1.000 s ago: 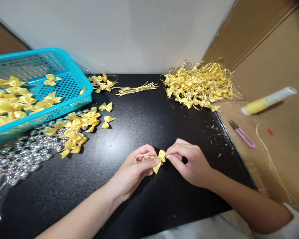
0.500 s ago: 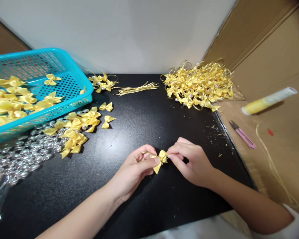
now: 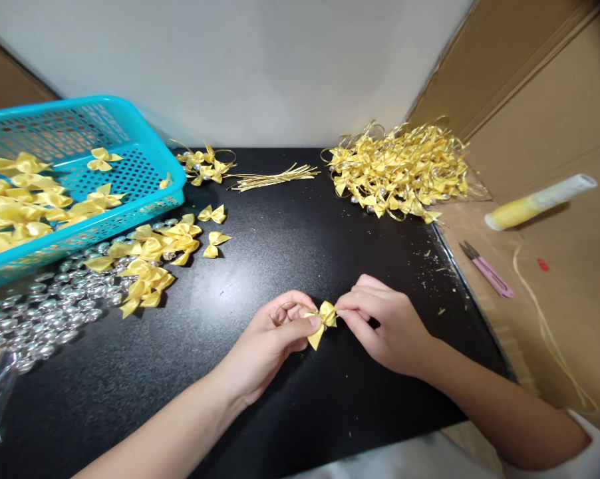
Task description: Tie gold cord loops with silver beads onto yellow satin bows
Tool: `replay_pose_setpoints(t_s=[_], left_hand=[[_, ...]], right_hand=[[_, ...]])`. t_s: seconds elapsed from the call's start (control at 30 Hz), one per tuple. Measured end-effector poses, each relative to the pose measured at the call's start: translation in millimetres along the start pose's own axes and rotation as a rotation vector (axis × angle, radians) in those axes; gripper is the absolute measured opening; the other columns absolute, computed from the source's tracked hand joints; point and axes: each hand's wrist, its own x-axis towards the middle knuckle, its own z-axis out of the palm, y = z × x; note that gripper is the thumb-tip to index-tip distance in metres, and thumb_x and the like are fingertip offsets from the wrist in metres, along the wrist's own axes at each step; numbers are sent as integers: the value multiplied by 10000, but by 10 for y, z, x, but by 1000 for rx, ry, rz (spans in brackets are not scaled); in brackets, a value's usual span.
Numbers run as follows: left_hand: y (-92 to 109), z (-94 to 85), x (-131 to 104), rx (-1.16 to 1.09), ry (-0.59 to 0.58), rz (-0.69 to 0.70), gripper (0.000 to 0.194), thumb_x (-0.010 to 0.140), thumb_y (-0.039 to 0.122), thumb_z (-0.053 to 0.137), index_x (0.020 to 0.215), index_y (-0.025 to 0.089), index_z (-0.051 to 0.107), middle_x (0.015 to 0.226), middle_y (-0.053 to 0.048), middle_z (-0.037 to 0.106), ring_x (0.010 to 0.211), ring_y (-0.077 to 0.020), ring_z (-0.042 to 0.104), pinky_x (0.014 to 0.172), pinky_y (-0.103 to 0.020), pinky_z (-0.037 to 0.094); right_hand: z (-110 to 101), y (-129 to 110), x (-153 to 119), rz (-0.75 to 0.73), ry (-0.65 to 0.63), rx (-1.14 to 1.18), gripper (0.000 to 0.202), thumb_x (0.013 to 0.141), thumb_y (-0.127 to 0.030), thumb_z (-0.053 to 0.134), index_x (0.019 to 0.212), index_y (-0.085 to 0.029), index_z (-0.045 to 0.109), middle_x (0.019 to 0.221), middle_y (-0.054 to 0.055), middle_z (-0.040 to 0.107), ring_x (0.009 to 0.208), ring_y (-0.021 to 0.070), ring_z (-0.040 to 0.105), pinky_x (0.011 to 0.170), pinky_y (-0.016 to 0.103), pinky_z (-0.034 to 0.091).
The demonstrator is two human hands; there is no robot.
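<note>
Over the front of the black tabletop (image 3: 260, 253), a yellow ribbon bow (image 3: 326, 315) is held between my two hands. My left hand (image 3: 286, 327) pinches the bow's left side between thumb and fingers; a thin gold cord (image 3: 280, 310) loops out above that thumb. From the right, my right hand (image 3: 377, 320) is closed with thumb and forefinger pinched at the bow's right edge. What exactly sits in that pinch is too small to make out. Two loose yellow bows (image 3: 214, 243) lie farther back on the left.
A turquoise basket (image 3: 145, 143) of yellow bows stands at left, with silvery beads (image 3: 55, 316) and more bows before it. Gold cord pieces (image 3: 275, 177) lie at the back, beside a heap of corded bows (image 3: 400, 169). Pink snips (image 3: 487, 269) and a tube (image 3: 539, 203) lie right.
Almost nothing differs. Both hands keep their pinch on the bow in the same place, and the view has shifted very slightly.
</note>
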Motion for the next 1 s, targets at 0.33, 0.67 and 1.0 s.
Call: replay_pose_setpoints(t_s=[0.33,0.67,1.0], left_hand=[[0,9,-1,20,3,0,266,646,263,820,682,155,579,556,65,496,533,-50,408,535,-192,277],[-22,-13,4,29,16,-7,270,651,252,801,692,158,550,585,62,507,559,-54,421,546,-194,295],[-24,-11,4,41,9,-9,295,647,268,803,714,164,535,626,50,532,585,-62,446,554,-193,301]], right_hand=[[8,7,-22,-21,-9,-52,189,886,-81,485,777,-188,597,624,1,588,623,141,478,603,267,404],[-1,17,-27,-5,-12,-1,171,878,-66,507,788,-175,603,645,-6,599,633,127,484,618,252,405],[21,28,-2,-62,0,-25,201,883,-54,495,771,-180,605,627,-1,601,615,133,468,600,255,407]])
